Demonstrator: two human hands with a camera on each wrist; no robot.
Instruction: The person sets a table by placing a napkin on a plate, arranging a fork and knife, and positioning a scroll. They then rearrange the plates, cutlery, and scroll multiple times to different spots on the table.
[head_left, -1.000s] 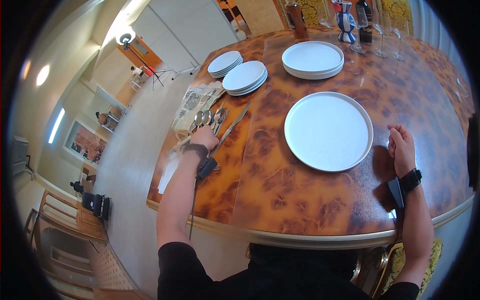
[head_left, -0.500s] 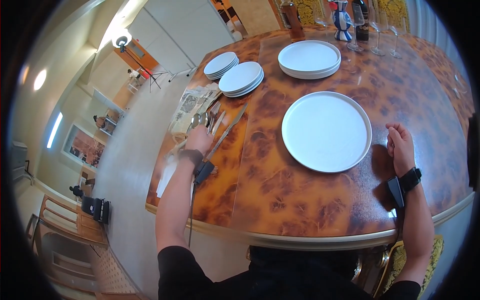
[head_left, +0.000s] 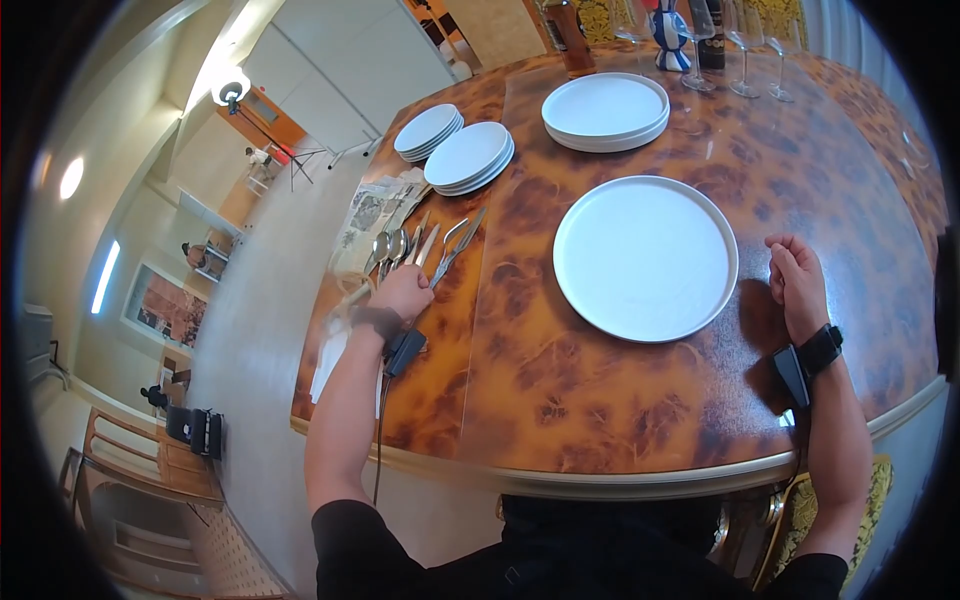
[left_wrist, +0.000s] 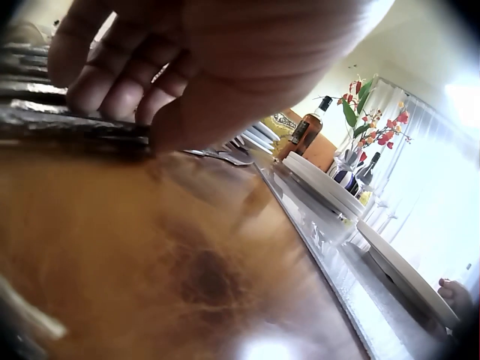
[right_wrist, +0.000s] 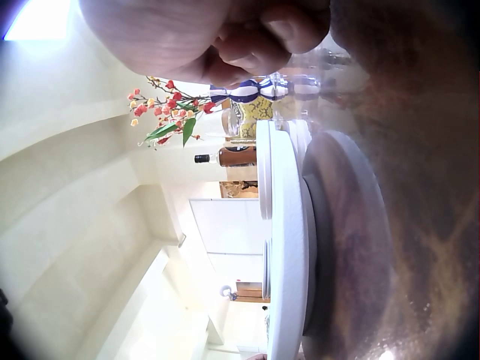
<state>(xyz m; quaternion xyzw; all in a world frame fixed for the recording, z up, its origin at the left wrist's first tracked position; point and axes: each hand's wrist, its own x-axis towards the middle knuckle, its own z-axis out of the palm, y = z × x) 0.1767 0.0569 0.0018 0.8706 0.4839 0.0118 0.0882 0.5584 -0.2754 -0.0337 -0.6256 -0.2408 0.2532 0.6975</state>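
Beside the knife (head_left: 474, 232) at the left of the table, my left hand (head_left: 403, 292) holds a fork (head_left: 453, 232) low by its handle. In the left wrist view its curled fingers (left_wrist: 124, 94) and thumb lie right over metal handles close to the tabletop, hiding part of the grip. Spoons (head_left: 390, 245) and other cutlery lie just beyond this hand. My right hand (head_left: 797, 285) rests near the right rim of a large white plate (head_left: 645, 260), its fingers loosely curled around nothing.
Stacks of small white plates (head_left: 468, 157) and larger plates (head_left: 605, 108) stand farther back. A folded printed cloth (head_left: 385, 212) lies at the left edge. Wine glasses (head_left: 740, 45), an amber bottle (head_left: 566, 40) and a blue-white vase (head_left: 670, 40) line the far side.
My left hand has drawn back slightly and to the right from the spoons, and a fork now lies alongside the knife. The right hand has stayed in place. The head view has shifted a little.
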